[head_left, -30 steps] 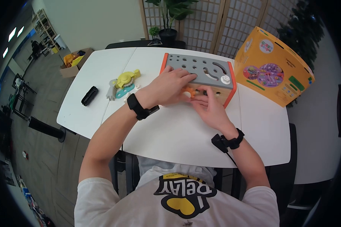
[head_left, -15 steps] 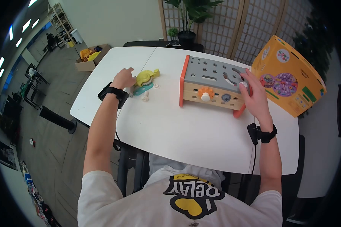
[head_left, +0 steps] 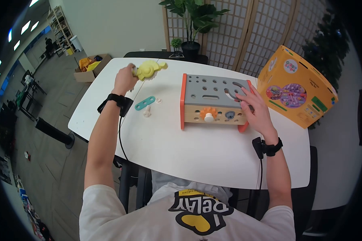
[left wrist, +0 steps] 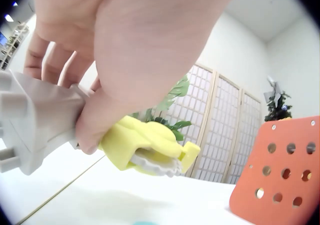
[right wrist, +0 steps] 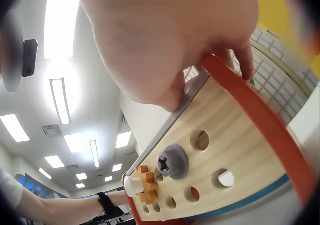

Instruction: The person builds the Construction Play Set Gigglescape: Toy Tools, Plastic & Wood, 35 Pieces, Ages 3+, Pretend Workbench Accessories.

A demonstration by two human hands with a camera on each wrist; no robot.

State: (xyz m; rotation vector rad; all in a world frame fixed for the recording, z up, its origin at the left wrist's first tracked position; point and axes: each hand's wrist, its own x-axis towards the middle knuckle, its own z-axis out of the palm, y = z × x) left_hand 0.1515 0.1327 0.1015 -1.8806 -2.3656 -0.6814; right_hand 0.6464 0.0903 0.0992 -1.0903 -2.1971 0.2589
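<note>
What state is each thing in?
Yellow piece: held above table
Grey pronged piece: held too
Left grip: holding both
Right grip: resting on workbench
Workbench: upright on table
Orange gear: on workbench front
Grey screw: inserted beside orange gear
Teal strip: lying flat
White bolt: loose on table
White ring: loose
Cardboard box: open

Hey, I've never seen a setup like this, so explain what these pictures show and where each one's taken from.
There's no robot here: a person works with two bare hands. One camera is worn on the head, looking forward and down; the other two are on the wrists, each watching its own hand up close. On the white table stands a toy workbench with holes, with an orange-yellow box to its right. A teal strip and small pale pieces lie to its left. The left hand holds a yellow toy piece above the table, along with a grey part; I can't tell whether they're joined. The right hand rests on the workbench's right end.
</note>
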